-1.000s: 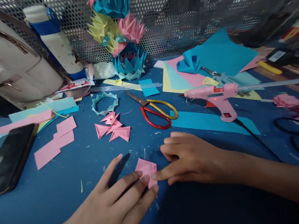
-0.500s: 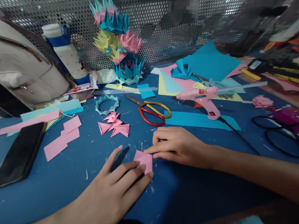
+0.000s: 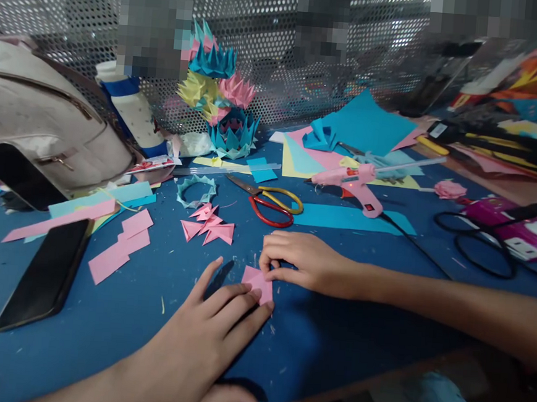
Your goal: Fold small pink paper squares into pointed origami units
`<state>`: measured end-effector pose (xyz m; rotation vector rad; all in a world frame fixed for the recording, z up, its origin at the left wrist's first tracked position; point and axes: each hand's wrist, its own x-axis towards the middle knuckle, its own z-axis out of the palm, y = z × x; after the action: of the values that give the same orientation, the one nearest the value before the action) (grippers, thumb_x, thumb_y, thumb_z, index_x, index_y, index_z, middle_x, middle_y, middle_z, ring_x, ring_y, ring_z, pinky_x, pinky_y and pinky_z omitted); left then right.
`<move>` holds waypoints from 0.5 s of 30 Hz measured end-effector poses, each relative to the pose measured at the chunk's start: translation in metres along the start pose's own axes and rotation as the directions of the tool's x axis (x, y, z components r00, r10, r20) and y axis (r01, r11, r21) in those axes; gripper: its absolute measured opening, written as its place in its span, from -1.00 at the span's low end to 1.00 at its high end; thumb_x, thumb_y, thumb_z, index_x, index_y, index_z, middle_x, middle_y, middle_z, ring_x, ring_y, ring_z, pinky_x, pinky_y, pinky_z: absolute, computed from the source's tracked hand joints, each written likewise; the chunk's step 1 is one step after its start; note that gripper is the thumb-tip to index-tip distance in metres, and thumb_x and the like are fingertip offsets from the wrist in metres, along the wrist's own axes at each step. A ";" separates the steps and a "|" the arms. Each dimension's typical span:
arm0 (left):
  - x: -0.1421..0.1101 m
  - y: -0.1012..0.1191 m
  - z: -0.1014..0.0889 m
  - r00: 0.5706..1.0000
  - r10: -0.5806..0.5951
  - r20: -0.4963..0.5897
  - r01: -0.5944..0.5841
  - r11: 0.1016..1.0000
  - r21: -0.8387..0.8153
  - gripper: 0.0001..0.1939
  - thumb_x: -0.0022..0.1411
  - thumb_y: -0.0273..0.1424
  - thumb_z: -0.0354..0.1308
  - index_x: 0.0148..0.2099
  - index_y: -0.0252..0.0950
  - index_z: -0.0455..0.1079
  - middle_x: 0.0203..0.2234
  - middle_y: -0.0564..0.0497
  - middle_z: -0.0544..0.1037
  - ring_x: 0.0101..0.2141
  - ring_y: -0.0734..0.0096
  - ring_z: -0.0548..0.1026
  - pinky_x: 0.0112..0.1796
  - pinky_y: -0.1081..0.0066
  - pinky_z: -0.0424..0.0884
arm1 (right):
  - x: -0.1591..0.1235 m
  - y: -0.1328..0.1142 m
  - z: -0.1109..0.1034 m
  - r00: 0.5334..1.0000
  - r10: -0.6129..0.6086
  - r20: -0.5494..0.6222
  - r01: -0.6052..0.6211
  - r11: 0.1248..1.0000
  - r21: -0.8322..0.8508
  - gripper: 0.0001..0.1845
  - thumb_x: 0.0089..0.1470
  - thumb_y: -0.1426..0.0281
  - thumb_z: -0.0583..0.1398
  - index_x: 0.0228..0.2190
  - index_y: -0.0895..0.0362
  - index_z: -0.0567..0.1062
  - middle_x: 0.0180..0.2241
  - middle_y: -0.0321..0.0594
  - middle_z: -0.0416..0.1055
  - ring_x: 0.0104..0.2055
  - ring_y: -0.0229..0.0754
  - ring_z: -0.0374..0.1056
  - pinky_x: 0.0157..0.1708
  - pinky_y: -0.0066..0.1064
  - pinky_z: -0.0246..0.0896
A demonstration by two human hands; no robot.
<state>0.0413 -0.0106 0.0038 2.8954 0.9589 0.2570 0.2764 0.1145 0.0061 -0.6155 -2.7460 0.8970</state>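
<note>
A small folded pink paper piece (image 3: 256, 281) lies on the blue table (image 3: 148, 315). My left hand (image 3: 211, 339) rests flat on the table, fingers stretched out, with its fingertips pressing the paper's lower edge. My right hand (image 3: 301, 260) comes in from the right, fingers curled, pinching the paper's upper right edge. Several finished folded pink pieces (image 3: 208, 228) lie just beyond the hands.
Red and yellow scissors (image 3: 268, 202), a pink glue gun (image 3: 353, 182), a blue paper strip (image 3: 341, 218), pink paper rectangles (image 3: 120, 245), a black phone (image 3: 46, 273), a white bag (image 3: 42, 127), a glue bottle (image 3: 131, 110), stacked paper flowers (image 3: 221, 98), coloured sheets (image 3: 348, 139), black scissors (image 3: 483, 243), mesh wall behind.
The view has tilted up and back. My right hand has moved from the paper's right corner to its upper edge, fingers curling more. My left hand stays pressed on the paper.
</note>
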 end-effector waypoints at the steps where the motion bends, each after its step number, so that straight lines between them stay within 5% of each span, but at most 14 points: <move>1: 0.000 0.000 0.000 1.000 0.000 0.000 0.000 1.000 0.000 -0.15 0.38 0.20 -0.11 0.43 -0.32 0.09 0.17 -0.08 0.43 0.19 0.13 0.31 0.33 -0.02 -0.60 | 0.000 -0.001 0.001 1.000 -0.002 0.001 0.002 1.000 -0.013 -0.85 0.29 0.35 0.22 -0.33 0.14 0.48 -0.32 -0.31 0.38 -0.25 -0.25 0.29 -0.27 -0.43 0.04; 15: 0.004 0.000 0.001 1.000 -0.017 0.007 0.017 1.000 -0.005 -0.11 0.37 0.21 -0.10 0.44 -0.38 0.07 0.14 -0.09 0.45 0.15 0.13 0.34 0.33 -0.03 -0.59 | -0.003 0.000 0.014 0.991 -0.115 -0.066 0.100 0.976 -0.192 -0.80 0.36 0.34 0.12 -0.31 0.15 0.45 -0.29 -0.23 0.41 -0.27 -0.19 0.23 -0.26 -0.38 0.03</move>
<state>0.0446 -0.0088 0.0031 2.8799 0.9801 0.2471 0.2750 0.1057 -0.0050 -0.5142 -2.7843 0.5819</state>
